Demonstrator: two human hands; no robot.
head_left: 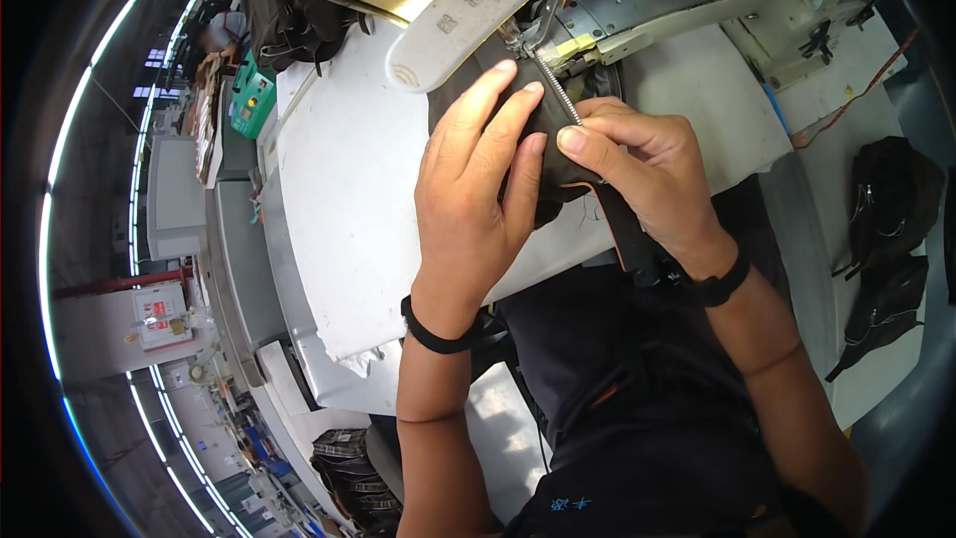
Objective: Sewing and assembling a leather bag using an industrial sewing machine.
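Observation:
Dark fabric or leather [513, 144] lies under both my hands at the head of a sewing machine [647, 0]. A metal-toothed zipper [558, 87] runs along its edge, from the machine's needle area down to my right fingers. My left hand [473, 164] rests flat on the dark piece, its fingers stretched toward the presser foot [516, 40]. Between thumb and forefinger, my right hand [647, 159] pinches the zipper and the edge beside it. A brown-edged dark strip [619, 224] hangs below that hand. What lies beneath the left palm is hidden.
A white work surface [349, 199] spreads to the left of the machine. A long white machine cover [478, 15] juts over it. Dark bags with zippers [881, 209] lie at the right. A dark bag [294, 20] and a green device [254, 95] stand at the far left.

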